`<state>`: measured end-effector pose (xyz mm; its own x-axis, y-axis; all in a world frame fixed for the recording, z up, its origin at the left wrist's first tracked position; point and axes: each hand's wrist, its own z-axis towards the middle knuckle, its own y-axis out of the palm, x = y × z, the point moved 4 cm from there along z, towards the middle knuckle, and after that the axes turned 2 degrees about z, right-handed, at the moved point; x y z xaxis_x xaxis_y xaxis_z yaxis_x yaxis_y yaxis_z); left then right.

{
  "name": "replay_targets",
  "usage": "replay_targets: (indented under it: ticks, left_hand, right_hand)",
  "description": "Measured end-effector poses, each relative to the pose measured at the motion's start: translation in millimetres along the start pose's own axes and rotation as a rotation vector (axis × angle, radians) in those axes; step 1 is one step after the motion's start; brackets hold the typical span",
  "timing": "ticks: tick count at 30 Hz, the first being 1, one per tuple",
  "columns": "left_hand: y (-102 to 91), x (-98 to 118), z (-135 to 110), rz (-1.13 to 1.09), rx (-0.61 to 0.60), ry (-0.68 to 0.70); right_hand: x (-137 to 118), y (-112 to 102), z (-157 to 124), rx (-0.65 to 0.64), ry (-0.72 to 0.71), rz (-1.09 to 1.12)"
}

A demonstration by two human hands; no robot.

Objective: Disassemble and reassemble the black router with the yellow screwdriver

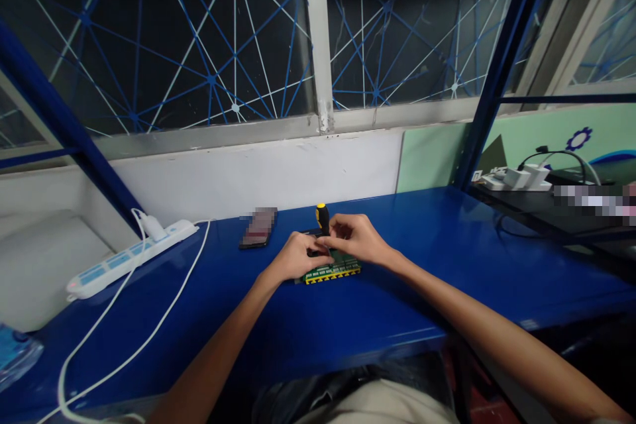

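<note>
A screwdriver [322, 217] with a black and yellow handle stands nearly upright, its handle end up. My right hand [360, 238] is closed around its lower part, thumb and fingers pointing left. My left hand [297, 256] is closed just left of and below it, fingertips meeting near the right thumb; what they pinch is hidden. Under both hands lies a flat green piece [332, 271] with a yellow-and-black front edge and a row of small pale markings. Something dark behind it is mostly covered by the hands. The screwdriver's tip is out of sight.
The blue table [387, 318] carries a phone [258, 228] behind my left hand. A white power strip [134, 258] and its white cable [171, 308] lie at left. On a dark surface at right are white plugs [527, 176]. Blue posts flank the window.
</note>
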<state>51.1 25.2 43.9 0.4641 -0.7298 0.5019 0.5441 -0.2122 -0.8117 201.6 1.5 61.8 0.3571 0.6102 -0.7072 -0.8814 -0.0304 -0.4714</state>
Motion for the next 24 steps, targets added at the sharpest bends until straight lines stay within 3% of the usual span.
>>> replay_targets:
  ticks: [10, 24]
  left_hand:
    - [3.0, -2.4, -0.6, -0.092, -0.078, -0.003]
    - [6.5, -4.9, 0.4, -0.075, 0.035, -0.038]
  right_hand:
    - [-1.1, -1.9, -1.1, -0.050, 0.007, 0.014]
    - [0.2, 3.8, -2.6, -0.078, 0.043, 0.078]
